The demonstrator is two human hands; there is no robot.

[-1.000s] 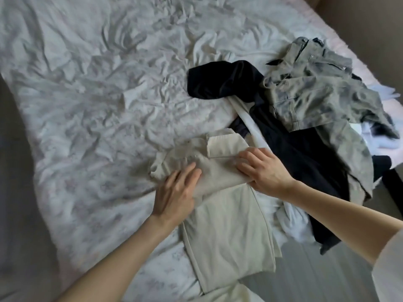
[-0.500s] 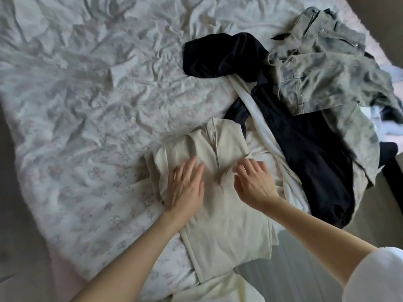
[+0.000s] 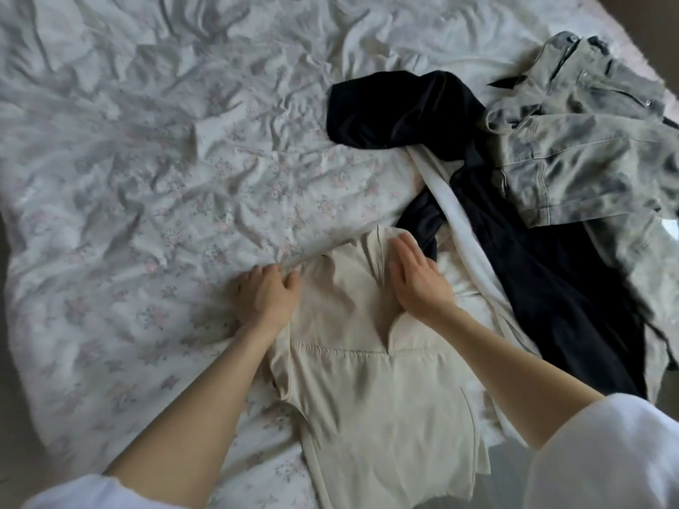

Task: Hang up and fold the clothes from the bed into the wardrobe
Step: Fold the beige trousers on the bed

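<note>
A cream garment lies partly folded on the bed's near edge. My left hand rests at its upper left corner, fingers curled over the folded edge. On the garment's top right part my right hand lies flat with straight fingers, pressing the fabric down. To the right lies a black garment crossed by a white strip, with a grey washed denim piece on top of it.
The bed is covered by a crumpled white sheet with a faint flower print. Its right edge falls off to the floor near the denim piece. No wardrobe is in view.
Both hands slid up and apart over the cream garment: the left one to its left edge, the right one up to its top. The view shifted closer.
</note>
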